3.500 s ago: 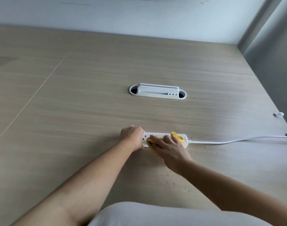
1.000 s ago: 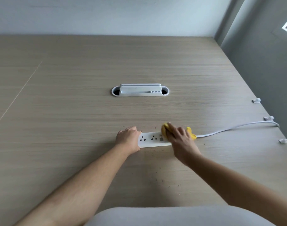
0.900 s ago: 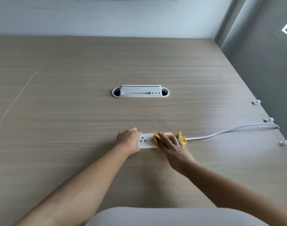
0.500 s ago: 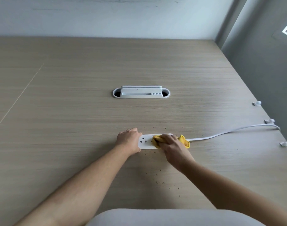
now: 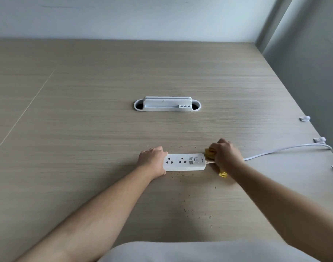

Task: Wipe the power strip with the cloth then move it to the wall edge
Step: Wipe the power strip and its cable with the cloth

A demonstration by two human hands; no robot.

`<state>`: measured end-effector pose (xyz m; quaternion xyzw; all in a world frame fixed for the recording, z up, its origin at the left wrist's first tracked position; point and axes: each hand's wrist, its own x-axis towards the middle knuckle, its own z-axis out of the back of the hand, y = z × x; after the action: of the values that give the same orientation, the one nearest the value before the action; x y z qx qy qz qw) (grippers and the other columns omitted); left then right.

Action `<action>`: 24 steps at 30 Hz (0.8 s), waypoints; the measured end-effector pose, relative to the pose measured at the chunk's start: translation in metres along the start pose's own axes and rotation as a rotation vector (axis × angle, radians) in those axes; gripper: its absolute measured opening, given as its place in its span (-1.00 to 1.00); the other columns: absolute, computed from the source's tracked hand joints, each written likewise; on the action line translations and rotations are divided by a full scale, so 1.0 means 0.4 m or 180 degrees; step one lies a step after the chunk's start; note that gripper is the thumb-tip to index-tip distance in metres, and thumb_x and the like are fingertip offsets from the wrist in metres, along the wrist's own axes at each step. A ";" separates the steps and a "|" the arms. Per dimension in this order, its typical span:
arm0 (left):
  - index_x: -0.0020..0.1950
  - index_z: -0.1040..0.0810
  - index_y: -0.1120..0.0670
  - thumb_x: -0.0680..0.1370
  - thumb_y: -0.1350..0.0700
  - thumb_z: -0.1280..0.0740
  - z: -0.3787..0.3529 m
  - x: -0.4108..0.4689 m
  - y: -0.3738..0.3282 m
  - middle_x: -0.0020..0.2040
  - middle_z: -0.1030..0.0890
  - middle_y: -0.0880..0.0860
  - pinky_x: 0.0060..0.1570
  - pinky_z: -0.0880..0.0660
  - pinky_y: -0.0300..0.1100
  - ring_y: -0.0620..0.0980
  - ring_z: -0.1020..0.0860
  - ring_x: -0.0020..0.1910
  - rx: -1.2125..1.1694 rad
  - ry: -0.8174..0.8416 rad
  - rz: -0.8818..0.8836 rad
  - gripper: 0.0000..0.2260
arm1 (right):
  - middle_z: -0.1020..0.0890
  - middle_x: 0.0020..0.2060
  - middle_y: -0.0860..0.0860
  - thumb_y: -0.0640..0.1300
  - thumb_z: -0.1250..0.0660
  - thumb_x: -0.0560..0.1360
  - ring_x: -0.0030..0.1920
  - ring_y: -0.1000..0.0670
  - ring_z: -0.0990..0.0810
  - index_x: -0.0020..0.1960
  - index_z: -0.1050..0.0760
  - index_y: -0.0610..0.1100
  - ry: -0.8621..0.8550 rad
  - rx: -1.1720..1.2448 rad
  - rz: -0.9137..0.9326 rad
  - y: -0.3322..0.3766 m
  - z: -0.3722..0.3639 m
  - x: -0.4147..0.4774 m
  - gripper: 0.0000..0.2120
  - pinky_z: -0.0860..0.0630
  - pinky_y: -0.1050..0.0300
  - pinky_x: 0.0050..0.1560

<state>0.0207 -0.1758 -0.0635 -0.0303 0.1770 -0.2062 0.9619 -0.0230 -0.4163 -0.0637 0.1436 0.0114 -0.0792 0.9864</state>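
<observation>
Wooden desk [image 5: 86,129]: power strip [image 5: 184,162] between both hands, left hand [image 5: 152,160] gripping its left end, right hand [image 5: 227,155] clenching yellow cloth [image 5: 210,153] at cord end.

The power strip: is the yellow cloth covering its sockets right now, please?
No, the cloth is bunched in the right hand at the power strip's cord end.

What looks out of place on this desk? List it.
Small dark crumbs are scattered on the wooden desk, in front of and behind the power strip. The wiping has not cleared them. Nothing else stands out: the strip lies flat and looks undamaged.
</observation>
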 end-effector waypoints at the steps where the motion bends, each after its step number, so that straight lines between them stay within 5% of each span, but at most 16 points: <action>1: 0.25 -0.51 -0.02 0.36 -0.01 -0.50 0.000 0.001 0.000 0.16 -0.51 0.00 0.09 -0.42 -0.09 0.06 -0.53 0.18 0.0000 0.0008 -0.0004 -0.52 | -0.57 -0.02 -0.14 -0.23 -0.35 0.40 0.02 -0.21 -0.52 0.08 -0.59 -0.10 -0.0139 0.0107 -0.0004 0.009 0.007 0.004 -0.75 -0.45 0.04 -0.10; 6: 0.26 -0.51 -0.01 0.38 0.00 -0.47 0.000 0.003 0.002 0.16 -0.50 0.00 0.11 -0.42 -0.07 0.04 -0.52 0.19 0.0046 0.0043 -0.0013 -0.54 | -0.60 -0.01 -0.13 -0.33 -0.29 0.38 -0.03 -0.21 -0.54 0.09 -0.58 -0.06 0.0018 0.0381 0.1202 0.118 -0.041 -0.092 -0.67 -0.56 -0.07 -0.19; 11: 0.25 -0.51 0.00 0.38 0.01 -0.47 0.003 0.004 0.000 0.16 -0.50 0.01 0.10 -0.42 -0.08 0.05 -0.53 0.19 0.0052 0.0049 -0.0020 -0.55 | -0.59 -0.01 -0.12 -0.27 -0.25 0.39 -0.05 -0.22 -0.56 0.04 -0.57 -0.11 -0.0014 0.0215 0.0170 0.047 -0.008 -0.031 -0.74 -0.46 0.05 -0.16; 16: 0.26 -0.50 -0.01 0.39 -0.01 -0.47 0.004 0.005 0.000 0.17 -0.49 0.00 0.12 -0.42 -0.06 0.04 -0.50 0.21 0.0126 0.0064 -0.0034 -0.55 | -0.61 0.01 -0.04 -0.30 -0.24 0.38 0.01 -0.14 -0.55 0.06 -0.59 -0.04 0.0506 0.0364 0.1116 0.144 -0.025 -0.071 -0.67 -0.51 0.05 -0.06; 19: 0.27 -0.50 -0.01 0.38 -0.01 -0.47 0.004 0.006 0.001 0.17 -0.49 0.00 0.13 -0.40 -0.04 0.04 -0.49 0.21 0.0112 0.0097 -0.0013 -0.53 | -0.63 -0.10 0.05 -0.27 -0.26 0.32 -0.10 -0.08 -0.60 -0.12 -0.61 0.00 0.0475 0.0592 0.0662 0.107 0.001 -0.069 -0.74 -0.52 0.11 -0.19; 24: 0.27 -0.50 -0.02 0.39 -0.02 -0.48 0.004 0.003 0.000 0.14 -0.49 -0.01 0.06 -0.42 -0.07 0.03 -0.51 0.17 0.0064 0.0082 -0.0019 -0.53 | -0.59 -0.04 0.00 -0.35 -0.22 0.36 -0.06 -0.13 -0.56 -0.03 -0.56 0.00 0.0276 0.0458 0.0319 0.139 -0.011 -0.012 -0.67 -0.54 -0.01 -0.11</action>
<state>0.0222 -0.1762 -0.0623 -0.0185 0.1872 -0.2113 0.9591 -0.0189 -0.3616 -0.0522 0.2178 0.0412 -0.0240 0.9748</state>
